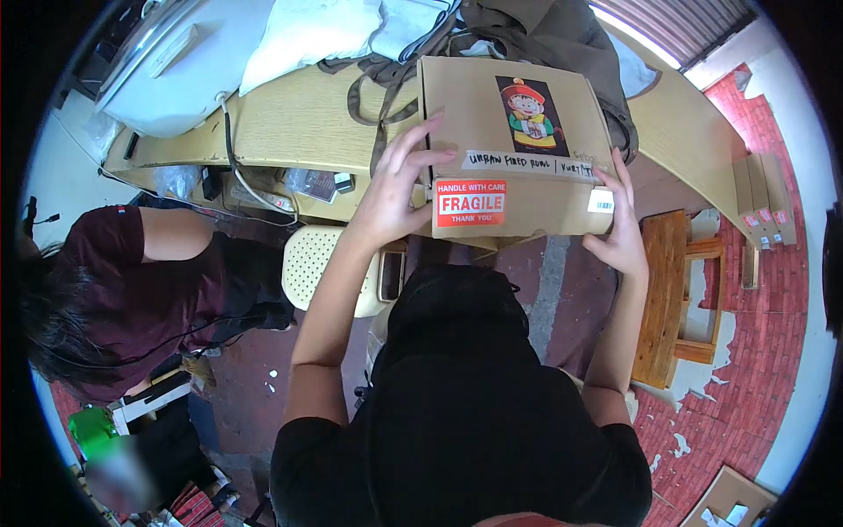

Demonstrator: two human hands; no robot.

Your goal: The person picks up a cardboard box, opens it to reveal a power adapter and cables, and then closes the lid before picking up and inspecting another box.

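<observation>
A closed cardboard box is held up at the near edge of the long table. Its top carries a cartoon sticker and a strip of handwriting; a red FRAGILE label and a small barcode label are on the side facing me. My left hand grips the box's left side, fingers over the top edge. On the right side, my right hand holds it with fingers at the upper edge and thumb near the lower corner.
Dark cloth bags and white packets lie behind the box. A large white appliance stands at the back left. Another person is at the left beside a cream stool. A wooden stool stands at the right.
</observation>
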